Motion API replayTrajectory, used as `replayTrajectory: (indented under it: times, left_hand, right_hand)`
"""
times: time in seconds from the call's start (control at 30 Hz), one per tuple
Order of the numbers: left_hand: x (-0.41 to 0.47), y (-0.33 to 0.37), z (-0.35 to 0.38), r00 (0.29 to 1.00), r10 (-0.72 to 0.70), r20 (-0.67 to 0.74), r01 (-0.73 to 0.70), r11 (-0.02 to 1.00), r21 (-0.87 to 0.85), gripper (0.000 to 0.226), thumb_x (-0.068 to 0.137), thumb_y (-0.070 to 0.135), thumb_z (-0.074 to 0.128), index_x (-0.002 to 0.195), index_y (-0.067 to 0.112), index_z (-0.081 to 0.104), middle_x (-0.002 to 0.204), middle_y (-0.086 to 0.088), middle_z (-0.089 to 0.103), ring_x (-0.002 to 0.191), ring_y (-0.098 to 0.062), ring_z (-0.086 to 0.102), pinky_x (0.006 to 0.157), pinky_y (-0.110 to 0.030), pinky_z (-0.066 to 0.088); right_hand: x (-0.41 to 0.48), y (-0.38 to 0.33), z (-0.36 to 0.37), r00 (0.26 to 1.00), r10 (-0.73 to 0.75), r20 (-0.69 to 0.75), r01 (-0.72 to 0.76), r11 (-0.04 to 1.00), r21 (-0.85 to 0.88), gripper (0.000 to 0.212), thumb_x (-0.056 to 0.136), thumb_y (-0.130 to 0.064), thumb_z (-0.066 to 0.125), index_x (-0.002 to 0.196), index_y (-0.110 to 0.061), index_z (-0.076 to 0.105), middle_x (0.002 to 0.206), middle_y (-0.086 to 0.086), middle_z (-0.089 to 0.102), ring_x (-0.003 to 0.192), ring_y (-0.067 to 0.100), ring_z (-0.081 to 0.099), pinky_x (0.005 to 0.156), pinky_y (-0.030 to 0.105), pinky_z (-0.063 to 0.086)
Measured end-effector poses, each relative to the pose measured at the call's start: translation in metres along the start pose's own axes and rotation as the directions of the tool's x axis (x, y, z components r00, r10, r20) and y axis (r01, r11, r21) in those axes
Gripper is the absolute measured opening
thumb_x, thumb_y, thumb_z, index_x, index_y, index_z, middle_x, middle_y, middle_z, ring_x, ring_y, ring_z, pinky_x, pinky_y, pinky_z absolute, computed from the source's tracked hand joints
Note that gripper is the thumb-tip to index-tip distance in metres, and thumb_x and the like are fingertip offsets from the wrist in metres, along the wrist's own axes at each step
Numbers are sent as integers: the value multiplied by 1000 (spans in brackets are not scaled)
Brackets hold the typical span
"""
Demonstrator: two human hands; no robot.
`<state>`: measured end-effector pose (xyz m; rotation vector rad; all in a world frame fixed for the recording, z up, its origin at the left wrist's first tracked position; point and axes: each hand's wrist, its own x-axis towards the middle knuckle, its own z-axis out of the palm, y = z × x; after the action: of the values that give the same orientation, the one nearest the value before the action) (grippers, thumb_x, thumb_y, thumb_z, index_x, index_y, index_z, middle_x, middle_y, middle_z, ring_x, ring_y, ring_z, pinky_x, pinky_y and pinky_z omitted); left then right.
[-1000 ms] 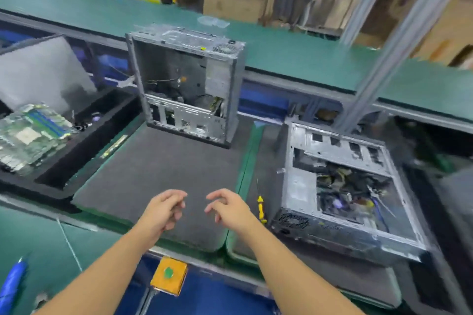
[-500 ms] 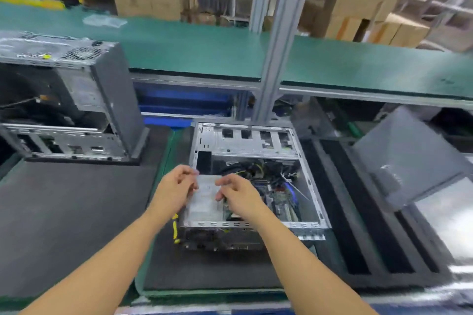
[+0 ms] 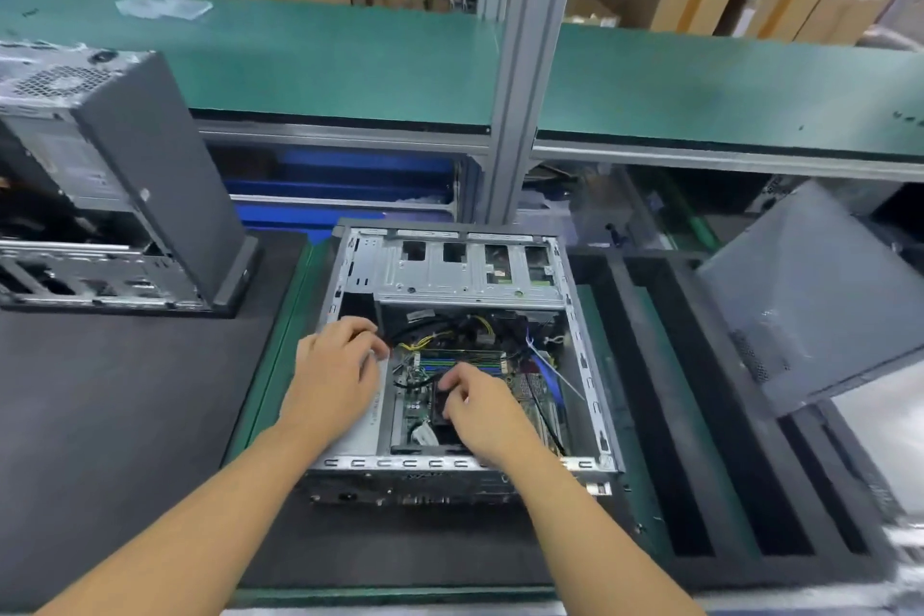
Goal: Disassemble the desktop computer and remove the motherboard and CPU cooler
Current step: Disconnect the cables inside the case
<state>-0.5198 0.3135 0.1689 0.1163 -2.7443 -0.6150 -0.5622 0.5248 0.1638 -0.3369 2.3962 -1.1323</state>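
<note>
An open desktop case (image 3: 592, 365) lies on its side on a dark mat in front of me. Inside it I see the green motherboard (image 3: 462, 360), yellow and black cables (image 3: 450, 330) and a blue cable (image 3: 547, 368). My left hand (image 3: 335, 375) lies palm down on the silver power supply (image 3: 362, 435) at the case's left side, fingers curled over its far edge. My right hand (image 3: 480, 408) reaches over the motherboard, with bent fingertips on a dark cooler block (image 3: 440, 408). Its thumb and grip are hidden.
A second, gutted case (image 3: 150, 175) stands upright at the left on a dark mat (image 3: 125, 415). A grey side panel (image 3: 820, 295) leans at the right over a slotted black foam tray (image 3: 700, 415). An aluminium post (image 3: 525, 65) rises behind the case, under a green shelf (image 3: 350, 55).
My view swung right from the upright case to the lying one. Both hands went into it. The right hand then shifted from the power supply onto the motherboard area.
</note>
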Motion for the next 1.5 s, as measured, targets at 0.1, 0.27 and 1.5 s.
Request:
replayTrajectory:
  times: [0.1,0.27,1.5]
  left_hand:
    - [2,-3,2,995,-86,-43,85,996,-37,19,92,9,57,90,25,68,110,13,54,105,-7,50,101,-36,29]
    - [-2,12,4,998,14,55,-22,989,147,14,96,22,43,100,26,56,101,14,54,95,-9,51,98,-33,35]
    - [55,30,42,902,90,422,-101,995,4,29,98,39,38,120,37,56,103,17,70,89,-11,66,71,-29,49]
  right_hand:
    - [3,4,0,1000,19,10,-19,1000,4,22,97,-19,40,93,-37,53,84,3,70,40,3,41,40,22,37]
    - [11,7,-2,989,131,65,-131,991,-4,17,93,-18,44,95,-30,56,95,0,69,60,14,53,53,28,44]
    - [14,14,-27,857,137,-497,-156,988,4,15,98,-19,49,104,-31,55,93,-14,62,70,6,56,59,21,41]
